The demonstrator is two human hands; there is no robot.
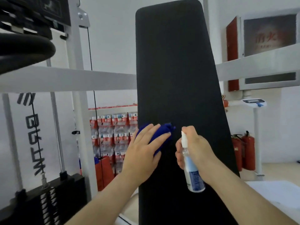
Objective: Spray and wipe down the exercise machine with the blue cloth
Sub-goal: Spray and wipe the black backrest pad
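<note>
Looking down the black pad (175, 78), we find much of the cloth (164, 132) hidden beneath the left hand (142, 153); only its blue folds show past the fingertips and at the pad's left edge. The pad's lower end runs out of view at the bottom. The bottle (192, 168) label is too blurred to read, and the wall sign (267, 36) at upper right likewise.

The left hand lies flat, fingers spread and together pressing the cloth against the pad's lower left part. The right hand (194, 148) is closed around the spray bottle, nozzle up and aimed at the pad, with what appears to be the forefinger on the pump top. Both forearms reach in from below.

We count one cloth, one bottle, one pad, two red extinguishers (243, 150) on the floor at right, and one weight stack (48, 200) at lower left. Shrink-wrapped water bottles (113, 135) are stacked behind; their number cannot be fixed.
</note>
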